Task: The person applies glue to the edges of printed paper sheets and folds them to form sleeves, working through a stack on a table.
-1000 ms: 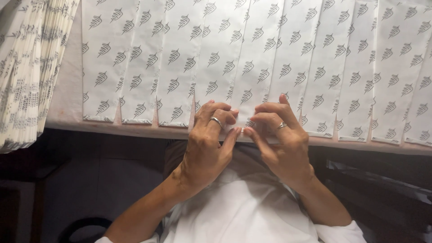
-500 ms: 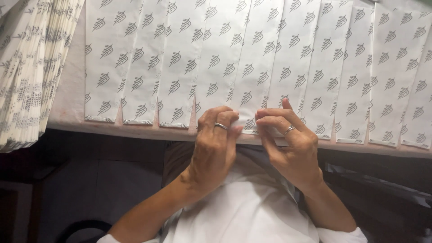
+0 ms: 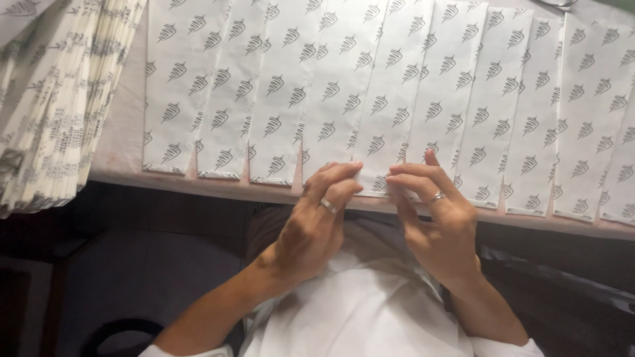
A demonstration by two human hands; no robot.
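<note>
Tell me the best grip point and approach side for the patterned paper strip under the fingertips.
Grip the paper strip at its near bottom edge, coming from the table edge side. It lies flat, overlapped by neighbouring strips along its long sides, so only that end is free. The left hand and right hand already pinch there.

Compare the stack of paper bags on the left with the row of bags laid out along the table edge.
The stack of bags is bunched and fanned, showing mostly edges; the row of bags lies flat, overlapping side by side. No hand touches the stack; the left hand and right hand pinch the row's bottom edge. Both are white paper with grey print.
</note>
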